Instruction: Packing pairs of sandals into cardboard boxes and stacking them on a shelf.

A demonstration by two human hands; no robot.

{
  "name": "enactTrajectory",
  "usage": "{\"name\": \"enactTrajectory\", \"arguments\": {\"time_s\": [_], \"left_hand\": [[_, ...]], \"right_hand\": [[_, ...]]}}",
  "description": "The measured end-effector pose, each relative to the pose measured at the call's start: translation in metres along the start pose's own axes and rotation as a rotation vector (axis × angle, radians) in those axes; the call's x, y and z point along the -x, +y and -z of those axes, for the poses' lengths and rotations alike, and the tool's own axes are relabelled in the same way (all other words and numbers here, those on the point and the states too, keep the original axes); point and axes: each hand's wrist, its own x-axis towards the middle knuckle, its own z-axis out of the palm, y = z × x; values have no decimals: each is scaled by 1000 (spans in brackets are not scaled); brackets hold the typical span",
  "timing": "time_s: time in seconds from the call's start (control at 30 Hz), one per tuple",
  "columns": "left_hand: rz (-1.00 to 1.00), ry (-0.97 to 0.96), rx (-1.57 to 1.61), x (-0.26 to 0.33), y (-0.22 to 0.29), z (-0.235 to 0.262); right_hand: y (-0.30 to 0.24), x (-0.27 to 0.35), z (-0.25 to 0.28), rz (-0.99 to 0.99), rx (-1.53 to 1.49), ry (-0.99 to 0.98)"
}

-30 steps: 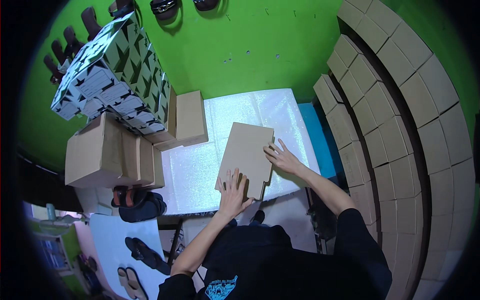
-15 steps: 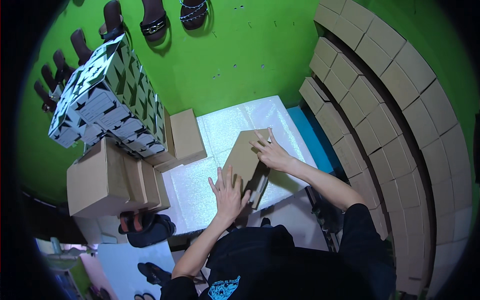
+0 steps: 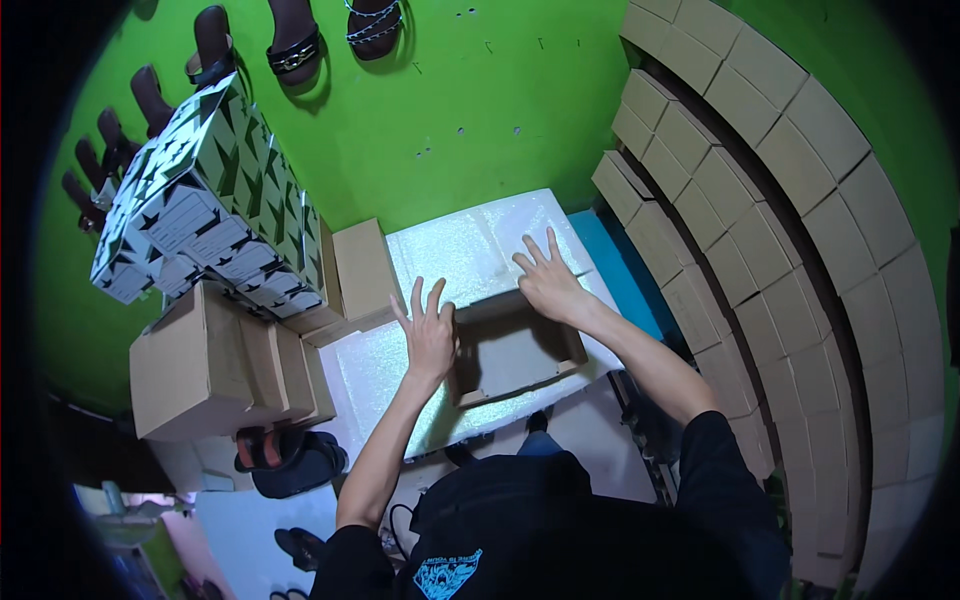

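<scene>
Flat cardboard blank of a second ago now stands as an open cardboard box [image 3: 515, 350] on the worktop [image 3: 470, 245]. Left hand [image 3: 428, 335] and right hand [image 3: 548, 285], fingers spread, press its opposite walls; forming appears nearly done.

wall: a bright green wall [image 3: 480, 90] is rising ahead of me, with sandals [image 3: 290, 40] hanging along its top.
left side: patterned black-and-white boxes [image 3: 210, 210] are sitting stacked on plain cardboard cartons [image 3: 205, 370].
right side: flat brown boxes [image 3: 760, 200] are curving upward in rows.
floor: dark slippers [image 3: 290, 460] are lying below the cartons.
</scene>
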Motion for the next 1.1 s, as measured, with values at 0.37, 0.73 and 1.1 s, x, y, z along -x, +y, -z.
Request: {"name": "enactTrajectory", "arguments": {"time_s": [0.37, 0.73, 1.1], "left_hand": [[419, -125, -84, 18, 15, -68], [543, -362, -188, 39, 3, -122], [667, -291, -58, 110, 12, -101]], "right_hand": [[45, 11, -81, -228, -307, 323], [5, 134, -183, -517, -386, -2], [13, 160, -210, -707, -460, 16]]}}
